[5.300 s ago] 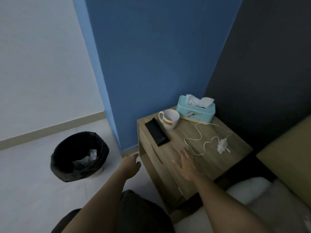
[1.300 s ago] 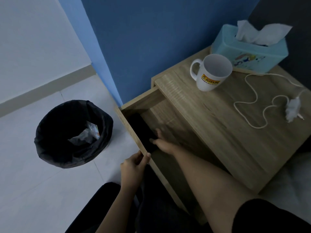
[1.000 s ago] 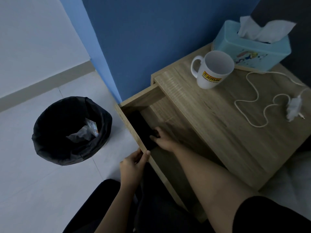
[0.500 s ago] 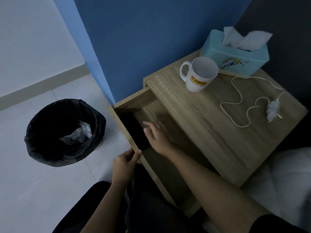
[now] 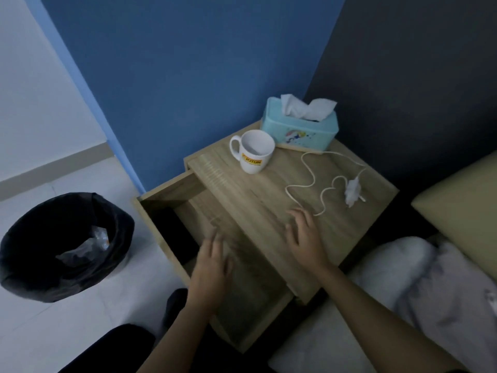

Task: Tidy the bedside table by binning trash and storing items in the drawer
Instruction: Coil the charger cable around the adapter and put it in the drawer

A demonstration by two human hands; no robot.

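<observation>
Item: bedside desk (image 5: 269, 200), light wood, standing in the corner of a blue wall and a dark one, its drawer (image 5: 242, 313) pulled fully out toward the person. Drawer contents: one flat black object (image 5: 172, 232) lying along the front-left side (its nature could not be made out in the dim light); the remaining floor of the drawer was bare. On the desk top: a white mug (image 5: 254, 153) with a yellow label, upright near the back; a teal tissue box (image 5: 298, 130) behind it, a tissue standing from the slot; a white charger (image 5: 352, 192) with its cable looped in loose curves, the free end reaching toward the front edge. Left hand (image 5: 212, 267), blurred, hovered over the open drawer with fingers released and carrying nothing. Right hand (image 5: 305, 235) lay over the desk top, fingers (image 5: 300, 216) spread and empty, their tips just beside the cable's free end. On the floor to the left: a bin (image 5: 61, 246) lined with a black bag, crumpled wrappers already inside. Step judged in hand: storing, with the charger the likely next piece. The next move would call for gathering the plug and cable together so that no loop trailed over the drawer's edge, then laying it on the bare floor beside the black object.
</observation>
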